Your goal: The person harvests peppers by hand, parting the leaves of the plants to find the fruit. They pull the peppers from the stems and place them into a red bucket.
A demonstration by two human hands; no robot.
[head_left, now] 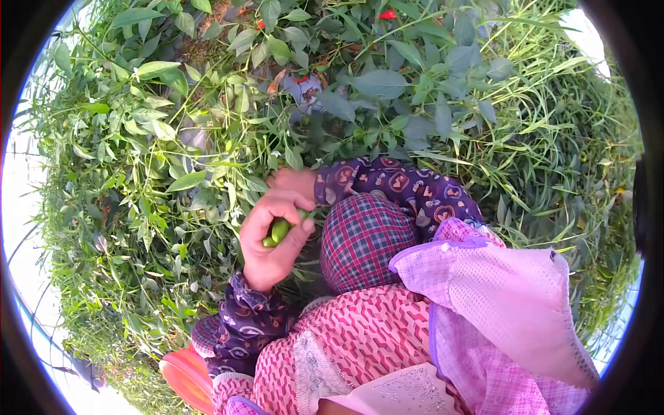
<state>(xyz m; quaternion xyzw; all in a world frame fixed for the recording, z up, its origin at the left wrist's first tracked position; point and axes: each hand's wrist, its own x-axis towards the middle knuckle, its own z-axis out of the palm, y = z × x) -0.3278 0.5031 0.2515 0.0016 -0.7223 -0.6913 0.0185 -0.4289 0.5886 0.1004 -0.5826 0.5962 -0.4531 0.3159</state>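
Green peppers point(278, 231) lie in the curled fingers of my left hand point(270, 238), at the centre left of the head view. My right hand point(293, 182) is just above it, reaching into the pepper plants point(207, 166); its fingertips are partly hidden by leaves, so I cannot make out whether it holds anything. The two hands overlap or nearly touch near the left thumb and fingers. Dark patterned sleeves cover both forearms. A plaid-covered knee point(370, 242) is between the arms.
A red-orange plastic container point(188, 379) stands at the lower left beside my body. Tall grass point(553, 131) grows at the right. Small red peppers point(388, 14) show at the top. A pink and purple cloth point(505, 290) hangs at the lower right.
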